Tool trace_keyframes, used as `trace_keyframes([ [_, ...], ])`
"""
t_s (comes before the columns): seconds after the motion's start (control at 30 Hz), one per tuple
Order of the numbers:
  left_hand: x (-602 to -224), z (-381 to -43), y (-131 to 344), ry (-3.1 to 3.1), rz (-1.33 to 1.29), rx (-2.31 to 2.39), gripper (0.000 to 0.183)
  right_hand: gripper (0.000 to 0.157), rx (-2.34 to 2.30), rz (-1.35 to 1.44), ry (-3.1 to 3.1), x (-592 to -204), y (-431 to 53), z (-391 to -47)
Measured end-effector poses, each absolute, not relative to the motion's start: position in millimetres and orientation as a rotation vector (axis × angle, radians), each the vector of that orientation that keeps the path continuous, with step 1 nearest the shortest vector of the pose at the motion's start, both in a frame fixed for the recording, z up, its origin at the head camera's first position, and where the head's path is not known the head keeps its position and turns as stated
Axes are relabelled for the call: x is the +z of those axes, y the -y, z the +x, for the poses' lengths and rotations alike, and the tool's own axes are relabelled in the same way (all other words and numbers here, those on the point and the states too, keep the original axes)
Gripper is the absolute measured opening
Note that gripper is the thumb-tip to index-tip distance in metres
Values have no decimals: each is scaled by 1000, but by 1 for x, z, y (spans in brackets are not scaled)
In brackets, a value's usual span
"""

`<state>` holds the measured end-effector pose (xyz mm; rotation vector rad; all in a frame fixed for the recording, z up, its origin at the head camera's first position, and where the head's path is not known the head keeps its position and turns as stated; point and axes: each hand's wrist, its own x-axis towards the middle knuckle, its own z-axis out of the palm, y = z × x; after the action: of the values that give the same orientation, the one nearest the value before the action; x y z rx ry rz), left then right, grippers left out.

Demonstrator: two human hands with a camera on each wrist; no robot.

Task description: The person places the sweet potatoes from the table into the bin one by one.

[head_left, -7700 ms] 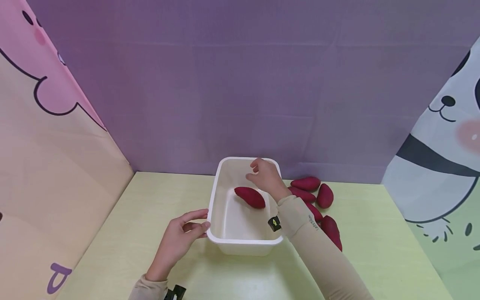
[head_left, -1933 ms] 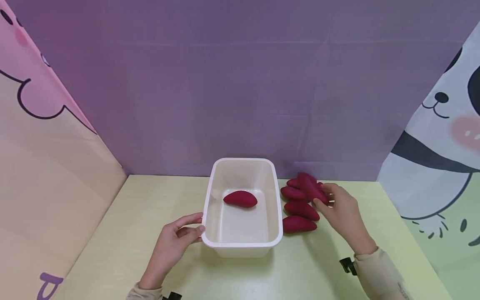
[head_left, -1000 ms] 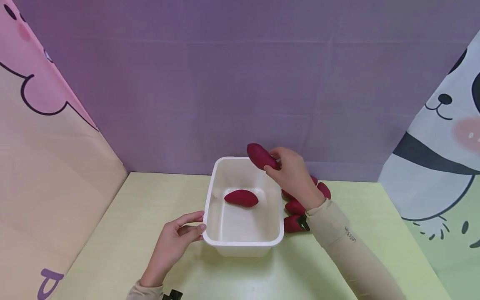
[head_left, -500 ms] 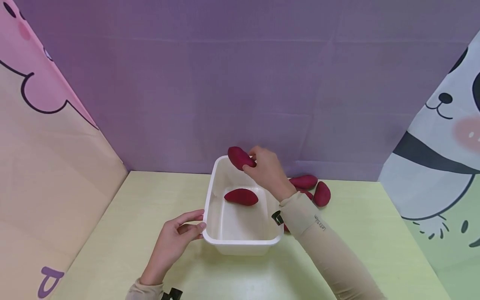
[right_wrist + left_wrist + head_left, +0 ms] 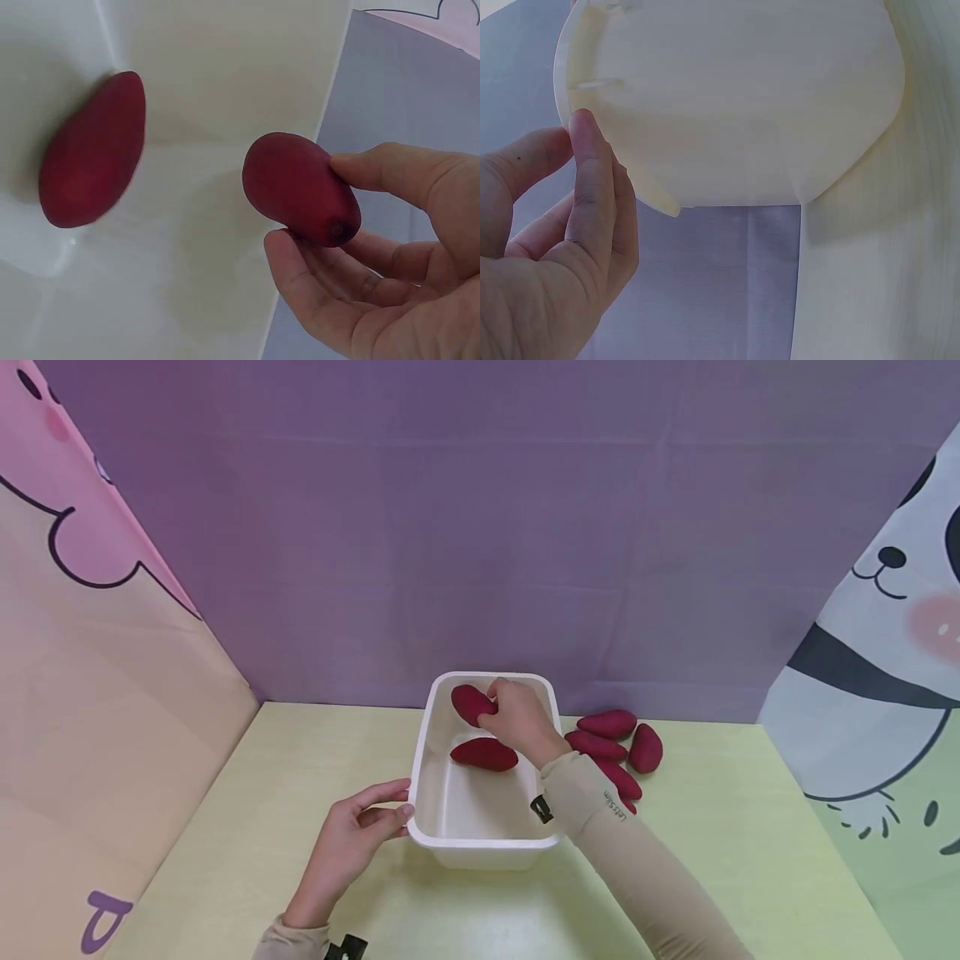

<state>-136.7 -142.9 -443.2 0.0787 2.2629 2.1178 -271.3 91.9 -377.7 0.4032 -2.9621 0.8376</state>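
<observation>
A white plastic bin (image 5: 495, 843) stands on the table, its long side running away from me. My left hand (image 5: 352, 843) pinches its left rim between thumb and fingers; the left wrist view shows the fingertips (image 5: 585, 124) at that edge. Inside the bin's far end, my right hand (image 5: 517, 718) holds a dark red sweet potato (image 5: 471, 704) by one end. The right wrist view has this sweet potato (image 5: 296, 187) between thumb and fingers, above the bin floor. A second sweet potato (image 5: 483, 754) lies on the floor of the bin, just nearer than the held one.
Several more sweet potatoes (image 5: 607, 724) lie on the pale wooden table (image 5: 322, 735) right of the bin, some partly hidden by my right sleeve. A purple cloth backdrop (image 5: 450, 527) rises behind the table. Printed panels (image 5: 885, 693) stand at both sides.
My right hand took a sweet potato from the pile on the right, carried it left over the far rim and lowered it into the bin. The left hand stays on the rim.
</observation>
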Motion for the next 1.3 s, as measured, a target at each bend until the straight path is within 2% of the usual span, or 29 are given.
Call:
trace_keyframes([
  [0.6, -444, -138, 142, -2275, 81, 2110, 36, 32, 850, 442, 2914, -387, -91, -273],
  [1.3, -444, -137, 142, -2280, 78, 2100, 35, 34, 948, 524, 2814, -343, -110, -258],
])
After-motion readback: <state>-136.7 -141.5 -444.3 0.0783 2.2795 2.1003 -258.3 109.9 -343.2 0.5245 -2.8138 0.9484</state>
